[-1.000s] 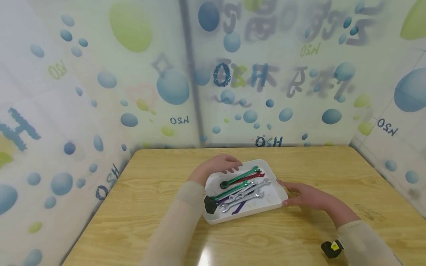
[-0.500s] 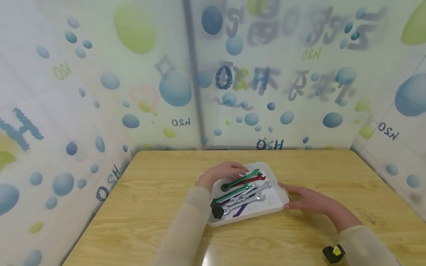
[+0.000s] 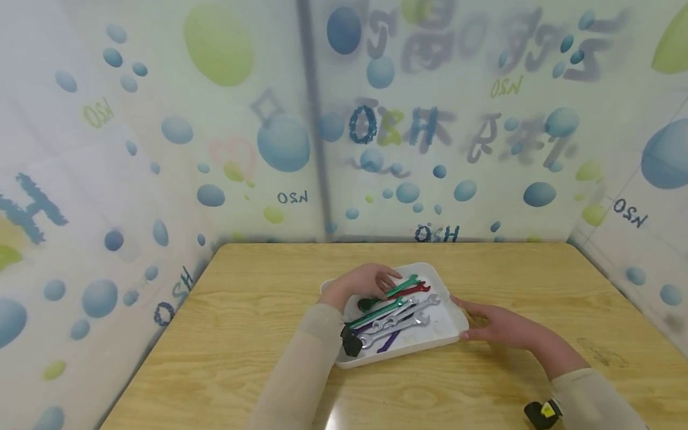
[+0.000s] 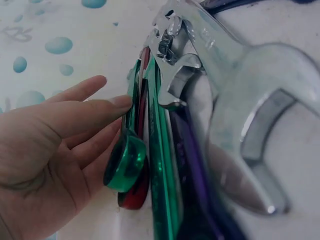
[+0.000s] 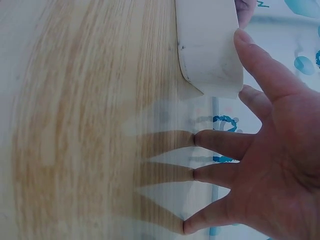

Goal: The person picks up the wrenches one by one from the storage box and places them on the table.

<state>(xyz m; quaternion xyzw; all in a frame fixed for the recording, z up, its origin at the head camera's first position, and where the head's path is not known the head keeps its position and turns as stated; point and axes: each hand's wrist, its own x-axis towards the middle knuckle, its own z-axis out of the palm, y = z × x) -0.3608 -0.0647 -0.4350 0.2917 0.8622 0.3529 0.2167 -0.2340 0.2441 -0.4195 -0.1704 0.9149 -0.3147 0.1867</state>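
Note:
Several wrenches lie in a white tray on the table. My left hand reaches over the tray's back left part and pinches a green ratcheting wrench. In the left wrist view its thumb lies against the near side of the wrench, the other fingers behind it, partly hidden. A red wrench lies close against that one. Nearer me are a second green wrench, silver wrenches and a purple one. My right hand touches the tray's right corner with straight thumb and index finger; other fingertips meet the table.
The wooden table extends around the tray. A fabric wall with bubble prints rises along its back edge and both sides. A black wrist camera on my left arm hangs over the tray's left side; another camera is on the right wrist.
My left hand has moved right and inward from the tray's back rim, and its fingers have come down onto the green ratcheting wrench. The right hand stays at the tray's corner.

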